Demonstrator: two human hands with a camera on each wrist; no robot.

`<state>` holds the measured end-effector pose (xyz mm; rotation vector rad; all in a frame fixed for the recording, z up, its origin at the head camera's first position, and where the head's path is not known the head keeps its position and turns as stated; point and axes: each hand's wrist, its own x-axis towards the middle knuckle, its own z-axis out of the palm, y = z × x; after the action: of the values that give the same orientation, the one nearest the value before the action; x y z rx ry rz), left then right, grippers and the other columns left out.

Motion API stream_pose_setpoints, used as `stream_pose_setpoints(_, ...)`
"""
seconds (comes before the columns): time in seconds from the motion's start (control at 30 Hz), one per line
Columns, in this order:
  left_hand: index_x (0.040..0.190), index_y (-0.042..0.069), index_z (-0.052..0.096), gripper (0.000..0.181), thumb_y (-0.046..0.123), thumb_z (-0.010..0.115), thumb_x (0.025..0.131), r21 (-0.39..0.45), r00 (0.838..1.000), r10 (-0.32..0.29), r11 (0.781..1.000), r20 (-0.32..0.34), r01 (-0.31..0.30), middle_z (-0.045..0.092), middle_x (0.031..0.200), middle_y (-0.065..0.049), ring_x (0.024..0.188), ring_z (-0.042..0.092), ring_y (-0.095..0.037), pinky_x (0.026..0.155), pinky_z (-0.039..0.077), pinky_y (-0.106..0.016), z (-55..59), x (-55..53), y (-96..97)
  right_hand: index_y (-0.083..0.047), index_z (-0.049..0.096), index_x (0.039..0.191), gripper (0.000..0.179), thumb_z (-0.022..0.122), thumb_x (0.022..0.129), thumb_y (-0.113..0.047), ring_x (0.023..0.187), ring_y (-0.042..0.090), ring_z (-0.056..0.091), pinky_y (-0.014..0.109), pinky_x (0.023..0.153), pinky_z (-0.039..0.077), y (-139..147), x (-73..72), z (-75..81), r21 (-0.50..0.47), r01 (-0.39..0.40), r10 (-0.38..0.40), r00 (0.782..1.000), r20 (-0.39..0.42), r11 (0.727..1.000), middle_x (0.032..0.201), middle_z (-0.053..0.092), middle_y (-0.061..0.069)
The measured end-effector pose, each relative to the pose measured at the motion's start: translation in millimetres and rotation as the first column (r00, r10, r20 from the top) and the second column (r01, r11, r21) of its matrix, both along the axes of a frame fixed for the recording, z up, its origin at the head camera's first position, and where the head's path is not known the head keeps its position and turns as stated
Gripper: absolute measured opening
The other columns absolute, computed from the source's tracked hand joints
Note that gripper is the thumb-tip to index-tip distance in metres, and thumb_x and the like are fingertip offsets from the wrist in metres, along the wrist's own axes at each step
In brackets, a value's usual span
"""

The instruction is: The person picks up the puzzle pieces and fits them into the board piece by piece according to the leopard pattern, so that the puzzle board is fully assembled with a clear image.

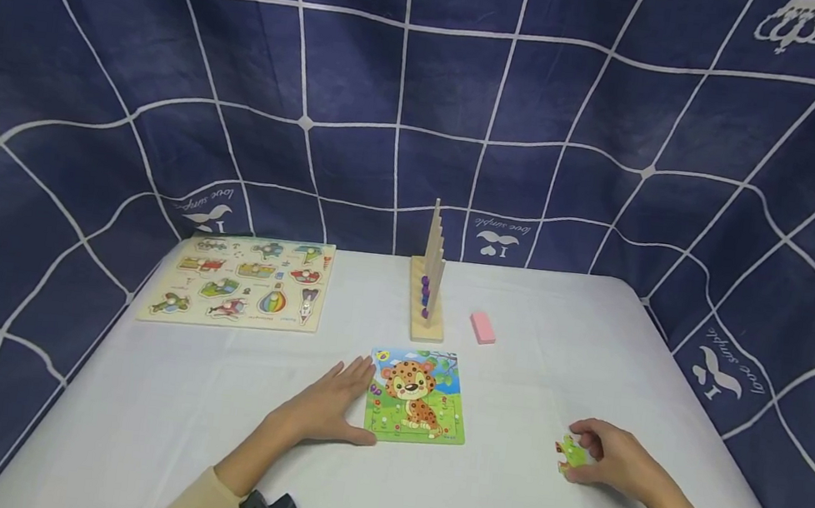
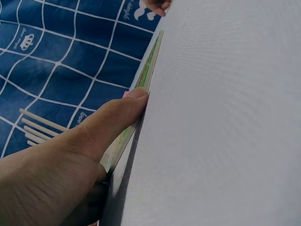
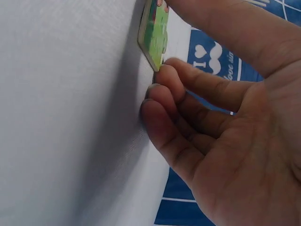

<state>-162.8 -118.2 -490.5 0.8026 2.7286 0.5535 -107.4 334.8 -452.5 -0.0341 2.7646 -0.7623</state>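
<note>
A square jigsaw puzzle [image 1: 424, 398] with a cartoon leopard cub lies flat near the middle of the white table. My left hand [image 1: 328, 406] rests along its left side, fingers straight and thumb at the lower left corner. In the left wrist view, the thumb tip touches the edge of the board [image 2: 151, 59]. Well to the right, my right hand [image 1: 618, 460] pinches a small green puzzle piece [image 1: 574, 451] between thumb and forefinger. The right wrist view shows this piece [image 3: 156, 35] tilted close over the tabletop, with the other fingers curled below it.
A wooden peg puzzle board [image 1: 242, 281] with vehicle pictures lies at the back left. Behind the leopard puzzle stands a wooden stacker [image 1: 427, 332] with upright rods and a few purple beads. A pink block [image 1: 483, 328] sits beside it. A dark blue checked curtain [image 1: 343, 159] hangs behind the table.
</note>
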Motion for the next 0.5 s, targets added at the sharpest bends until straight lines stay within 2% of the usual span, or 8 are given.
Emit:
stream_pose_setpoints(0.13, 0.153, 0.002, 0.026, 0.117, 0.074, 0.066, 0.071, 0.001, 1.0, 0.002, 1.0, 0.002, -0.002, 0.019, 0.162, -0.013, 0.152, 0.017, -0.027, 0.125, 0.016, -0.046, -0.5, -0.1, 0.2, 0.001, 0.062, 0.117, 0.075, 0.093, 0.055, -0.028, 0.082, 0.015, 0.047, 0.022, 0.063, 0.042, 0.0, 1.7, 0.2, 0.012, 0.045, -0.046, 0.999, 0.024, 0.999, 0.09, 0.056, 0.001)
stream_pose_setpoints(0.27, 0.153, 0.002, 0.025, 0.117, 0.075, 0.066, 0.071, -0.004, 1.0, 0.0, 1.0, 0.0, 0.0, 0.019, 0.162, -0.013, 0.152, 0.017, -0.027, 0.126, 0.015, -0.046, -1.6, -0.1, 0.1, -0.001, 0.064, 0.113, 0.069, 0.093, 0.055, -0.024, 0.081, 0.015, 0.047, 0.021, 0.061, 0.042, 1.0, 2.7, -2.3, 0.0, 0.071, -0.071, 0.997, 0.03, 0.997, 0.088, 0.055, 0.002)
stream_pose_setpoints(0.5, 0.153, 0.001, 0.026, 0.117, 0.074, 0.067, 0.071, -0.002, 1.0, -0.001, 1.0, -0.007, 0.001, 0.02, 0.162, -0.013, 0.152, 0.018, -0.027, 0.125, 0.016, -0.046, -1.5, 0.1, 0.0, -0.002, 0.066, 0.107, 0.059, 0.091, 0.058, -0.022, 0.078, 0.014, 0.048, 0.021, 0.06, 0.042, 2.0, 2.6, -2.8, -0.006, 0.065, -0.065, 0.998, 0.02, 0.998, 0.084, 0.056, 0.001)
